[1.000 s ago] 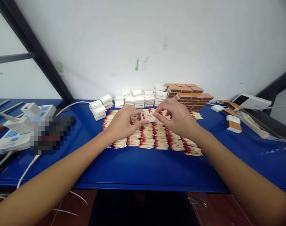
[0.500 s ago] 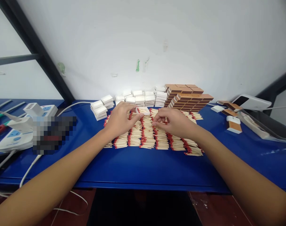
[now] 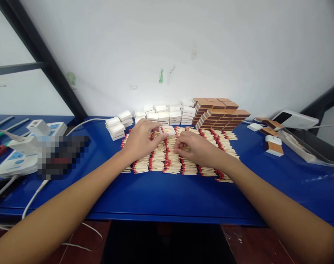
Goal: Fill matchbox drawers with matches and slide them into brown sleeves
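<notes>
Rows of red-tipped matches (image 3: pixel 189 167) cover the middle of the blue table. My left hand (image 3: pixel 142 137) grips a small white matchbox tray (image 3: pixel 171 133) at its left end, thumb in front and fingers behind. Some matches lie inside that tray. Just right of and nearer than the tray, my right hand (image 3: pixel 193 146) is low over the match rows, its thumb and fingertips pinched together. Whatever sits between those fingertips is too small to make out.
White trays (image 3: pixel 163 116) stand stacked along the wall, with another stack (image 3: pixel 116 128) to their left. Brown matchboxes (image 3: pixel 219 113) are piled behind the matches. Power strips (image 3: pixel 21 157) with cables lie at left; a white device (image 3: pixel 296 121) and loose box parts (image 3: pixel 274 146) at right.
My right hand has shifted slightly left and lower over the matches, its fingers still pinched. My left hand and the tray stay in place.
</notes>
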{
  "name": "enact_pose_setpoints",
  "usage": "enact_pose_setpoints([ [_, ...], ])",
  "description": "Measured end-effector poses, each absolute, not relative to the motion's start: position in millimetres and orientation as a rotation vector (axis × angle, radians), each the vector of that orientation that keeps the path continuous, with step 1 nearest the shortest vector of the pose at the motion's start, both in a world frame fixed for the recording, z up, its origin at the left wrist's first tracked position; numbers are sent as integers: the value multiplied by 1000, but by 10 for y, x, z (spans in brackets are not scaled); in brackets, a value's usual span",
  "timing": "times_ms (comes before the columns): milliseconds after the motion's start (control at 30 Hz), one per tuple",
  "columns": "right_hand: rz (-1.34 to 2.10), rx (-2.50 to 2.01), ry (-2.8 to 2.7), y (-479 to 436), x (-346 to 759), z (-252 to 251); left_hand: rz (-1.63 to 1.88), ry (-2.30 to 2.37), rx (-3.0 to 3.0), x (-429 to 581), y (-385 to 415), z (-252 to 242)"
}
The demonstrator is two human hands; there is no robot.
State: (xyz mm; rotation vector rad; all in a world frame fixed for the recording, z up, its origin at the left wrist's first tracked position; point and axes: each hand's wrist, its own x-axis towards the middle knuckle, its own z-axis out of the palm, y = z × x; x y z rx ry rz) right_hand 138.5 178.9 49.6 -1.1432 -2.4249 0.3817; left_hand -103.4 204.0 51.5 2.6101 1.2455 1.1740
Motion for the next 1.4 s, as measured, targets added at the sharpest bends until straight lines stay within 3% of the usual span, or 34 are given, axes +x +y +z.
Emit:
enact_pose_setpoints([
  [967, 290, -1040, -2283, 1807, 1489, 556, 1083, 924, 2648, -975, 1964, 483],
  [1400, 176, -1101, -2242, 1799, 1495, 601, 1171, 1299, 2528, -1028, 2028, 510],
])
